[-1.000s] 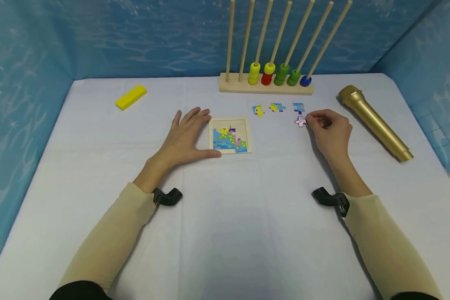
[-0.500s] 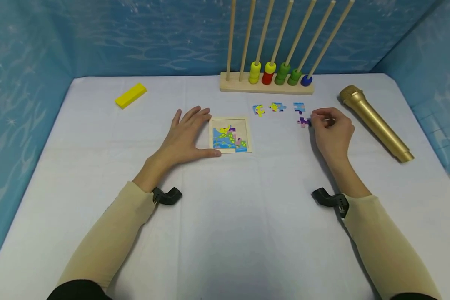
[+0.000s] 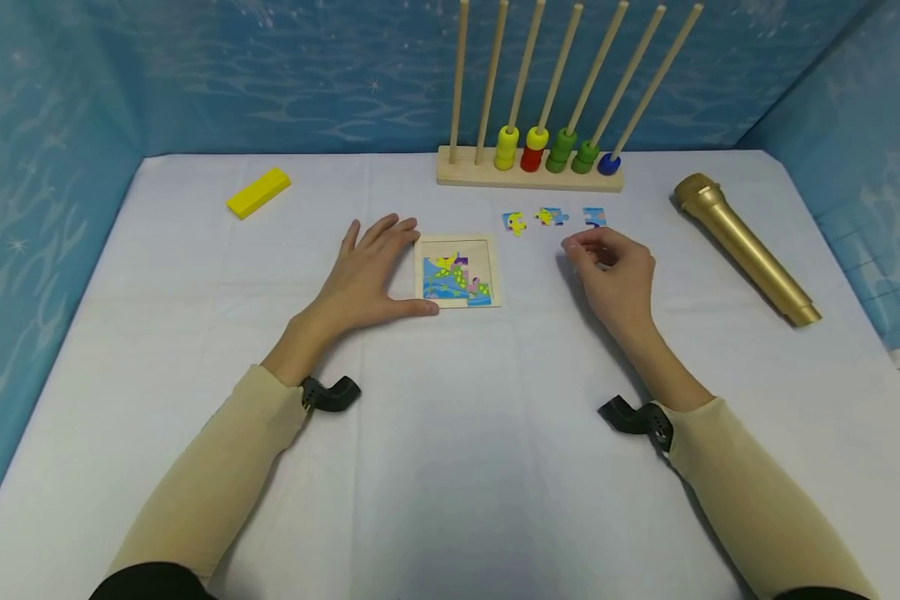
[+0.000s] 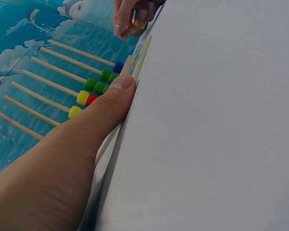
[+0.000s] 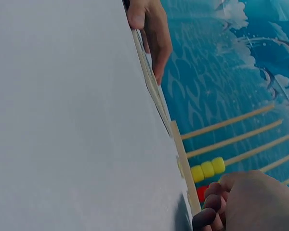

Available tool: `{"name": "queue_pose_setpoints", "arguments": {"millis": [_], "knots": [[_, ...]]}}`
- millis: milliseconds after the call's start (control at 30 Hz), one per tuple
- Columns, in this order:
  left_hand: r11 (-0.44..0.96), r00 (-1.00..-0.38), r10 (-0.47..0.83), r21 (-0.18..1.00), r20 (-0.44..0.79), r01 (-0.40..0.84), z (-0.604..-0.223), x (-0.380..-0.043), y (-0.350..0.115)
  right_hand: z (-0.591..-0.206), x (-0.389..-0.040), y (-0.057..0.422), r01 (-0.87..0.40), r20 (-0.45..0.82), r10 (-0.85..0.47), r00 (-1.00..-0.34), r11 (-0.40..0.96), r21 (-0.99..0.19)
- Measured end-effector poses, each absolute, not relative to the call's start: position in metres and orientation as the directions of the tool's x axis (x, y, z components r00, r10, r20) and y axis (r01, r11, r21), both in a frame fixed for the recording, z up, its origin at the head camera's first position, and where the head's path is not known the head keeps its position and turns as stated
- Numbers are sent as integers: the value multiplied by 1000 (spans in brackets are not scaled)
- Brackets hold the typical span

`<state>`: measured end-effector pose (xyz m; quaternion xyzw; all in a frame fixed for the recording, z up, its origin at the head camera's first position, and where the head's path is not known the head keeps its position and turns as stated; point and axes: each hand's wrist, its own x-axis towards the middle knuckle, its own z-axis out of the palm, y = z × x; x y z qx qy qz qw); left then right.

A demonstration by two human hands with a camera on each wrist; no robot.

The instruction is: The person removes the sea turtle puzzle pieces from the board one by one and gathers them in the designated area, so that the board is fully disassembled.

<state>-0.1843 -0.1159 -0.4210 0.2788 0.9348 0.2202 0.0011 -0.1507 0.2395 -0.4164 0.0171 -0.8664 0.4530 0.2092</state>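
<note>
A square wooden puzzle tray (image 3: 457,303) lies on the table, partly filled with a blue, yellow and purple picture; its top right part shows bare wood. My left hand (image 3: 363,279) is spread beside it, the thumb along the near left edge and the index fingertip at the far left corner. To the right of the tray, my right hand (image 3: 615,271) pinches thumb and index finger together around a puzzle piece, hidden by the fingers. Beyond it lie several loose pieces: a yellow-and-blue piece (image 3: 515,222), another piece (image 3: 551,217) and a blue piece (image 3: 594,216).
A wooden bead rack (image 3: 528,172) with tall rods and coloured beads stands at the back of the table. At the right lies a gold microphone (image 3: 746,250). A yellow block (image 3: 258,193) is at the back left. Blue patterned cloth (image 3: 292,75) closes off the back and sides.
My right hand first turns the purple puzzle piece at its fingertips, then moves left toward the tray; the piece drops out of sight behind the fingers. The left hand stays put.
</note>
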Motion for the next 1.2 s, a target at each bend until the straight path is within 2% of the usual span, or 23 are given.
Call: {"name": "queue_pose_setpoints", "arguments": {"millis": [367, 733, 900, 1200], "knots": [[752, -846, 520, 407, 116, 518, -421, -184, -113, -413, -131, 202, -250, 265, -56, -963, 558, -792], [751, -843, 524, 402, 120, 524, -423, -184, -112, -415, -123, 188, -366, 269, -254, -929, 519, -773], [753, -844, 523, 398, 122, 524, -423, -184, -115, -416, -123, 184, -399, 277, -297, -914, 528, -750], [753, -846, 518, 404, 125, 520, -423, -185, -116, -415, -124, 180, -385, 249, -302, -920, 578, -720]]}}
